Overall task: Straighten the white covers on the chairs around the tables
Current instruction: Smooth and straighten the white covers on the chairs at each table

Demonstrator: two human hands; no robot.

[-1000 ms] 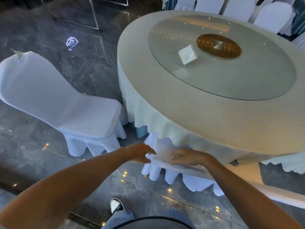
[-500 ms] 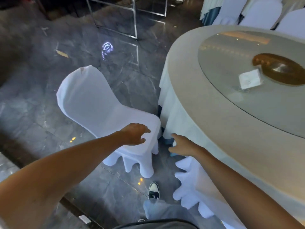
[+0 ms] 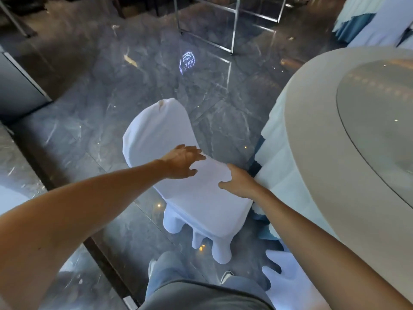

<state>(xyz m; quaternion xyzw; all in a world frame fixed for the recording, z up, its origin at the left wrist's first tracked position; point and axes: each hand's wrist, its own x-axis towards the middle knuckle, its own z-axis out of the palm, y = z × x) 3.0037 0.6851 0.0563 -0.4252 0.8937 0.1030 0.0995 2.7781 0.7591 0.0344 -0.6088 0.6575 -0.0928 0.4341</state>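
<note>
White chair cover [image 3: 201,193]: L hand [image 3: 182,163] & R hand [image 3: 238,183] on seat, fingers spread

Round table [image 3: 312,139] crowds chair [image 3: 201,198] right side; bare floor [image 3: 89,130] left.

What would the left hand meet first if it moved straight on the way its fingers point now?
Probably the seat of the white chair cover: the left hand, fingers spread, points right and down over the seat's back edge. Whether it touches already is unclear.
</note>
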